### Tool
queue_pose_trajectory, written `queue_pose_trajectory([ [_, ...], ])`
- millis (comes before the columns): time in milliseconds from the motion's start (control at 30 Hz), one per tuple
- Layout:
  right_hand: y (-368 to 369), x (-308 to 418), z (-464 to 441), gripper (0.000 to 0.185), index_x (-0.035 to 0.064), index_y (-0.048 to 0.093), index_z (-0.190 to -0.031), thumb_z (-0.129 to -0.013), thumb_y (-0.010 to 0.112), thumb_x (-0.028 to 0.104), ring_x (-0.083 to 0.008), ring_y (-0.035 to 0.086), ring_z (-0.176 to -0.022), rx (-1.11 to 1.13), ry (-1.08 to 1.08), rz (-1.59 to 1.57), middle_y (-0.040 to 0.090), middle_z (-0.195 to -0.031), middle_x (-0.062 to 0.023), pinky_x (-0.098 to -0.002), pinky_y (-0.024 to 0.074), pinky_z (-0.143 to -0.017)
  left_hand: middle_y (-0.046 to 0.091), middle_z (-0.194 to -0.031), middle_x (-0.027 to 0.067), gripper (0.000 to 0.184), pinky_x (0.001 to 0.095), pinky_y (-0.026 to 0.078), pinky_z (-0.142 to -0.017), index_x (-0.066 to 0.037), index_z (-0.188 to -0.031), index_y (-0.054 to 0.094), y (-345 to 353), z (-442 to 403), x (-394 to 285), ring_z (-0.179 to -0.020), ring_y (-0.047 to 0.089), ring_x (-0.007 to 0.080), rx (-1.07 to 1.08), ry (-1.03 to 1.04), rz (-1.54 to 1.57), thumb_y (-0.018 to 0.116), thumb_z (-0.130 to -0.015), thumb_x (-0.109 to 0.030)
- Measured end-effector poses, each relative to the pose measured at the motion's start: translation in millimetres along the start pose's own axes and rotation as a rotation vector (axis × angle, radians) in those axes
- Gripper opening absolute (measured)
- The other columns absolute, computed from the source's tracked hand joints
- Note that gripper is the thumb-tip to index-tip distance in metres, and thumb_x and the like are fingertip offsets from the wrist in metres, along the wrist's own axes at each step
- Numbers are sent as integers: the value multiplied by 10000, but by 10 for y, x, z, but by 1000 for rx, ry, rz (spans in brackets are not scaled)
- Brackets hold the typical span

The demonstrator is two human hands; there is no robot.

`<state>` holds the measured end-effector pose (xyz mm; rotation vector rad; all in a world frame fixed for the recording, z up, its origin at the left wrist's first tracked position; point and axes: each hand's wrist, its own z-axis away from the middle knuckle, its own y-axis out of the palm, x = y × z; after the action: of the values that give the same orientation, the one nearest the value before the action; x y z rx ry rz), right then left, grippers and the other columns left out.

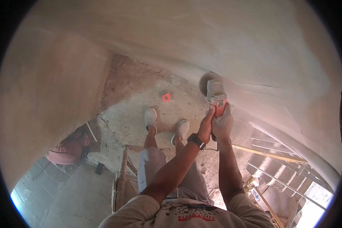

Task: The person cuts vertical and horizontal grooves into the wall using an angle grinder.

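Observation:
An angle grinder [217,95] with a grey head and an orange-red body is gripped in both my hands. My left hand [205,125], below a wrist with a dark watch [196,141], wraps its body from the left. From the right, my right hand [223,123] closes round the same body. The round disc [206,83] sits against or very near the plastered wall [262,64], where lines are cut into the surface. Whether the disc touches, I cannot tell. A dark cord [209,149] shows below my hands.
On the dusty concrete floor [125,114] lies a red tape measure-like object [166,97] ahead of my shoes [150,117]. A wooden frame [121,171] stands at left, near a pink rounded object [65,152]. Railings and planks [269,155] lie at lower right.

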<state>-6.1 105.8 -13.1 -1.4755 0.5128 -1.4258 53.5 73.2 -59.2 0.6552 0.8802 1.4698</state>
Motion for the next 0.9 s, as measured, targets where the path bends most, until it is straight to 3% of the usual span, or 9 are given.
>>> queue_pose_trajectory([
  [467,39,144,-33,548,75,545,-1326,-923,746,389,-504,706,-934,26,-14,-7,741,-978,-251,-551,544,-748,622,-1412,57,750,319,454,-1079,-73,-1482,536,19,1,-126,-1257,592,155,-7,24,16,565,-1018,-662],
  [900,47,226,-33,553,76,555,-1311,-924,753,418,-489,715,-939,16,6,4,740,-973,-247,-540,543,-741,594,-1454,60,773,318,415,-1126,-72,-1538,482,40,29,-209,-1316,562,159,10,16,-1,555,-1028,-648],
])
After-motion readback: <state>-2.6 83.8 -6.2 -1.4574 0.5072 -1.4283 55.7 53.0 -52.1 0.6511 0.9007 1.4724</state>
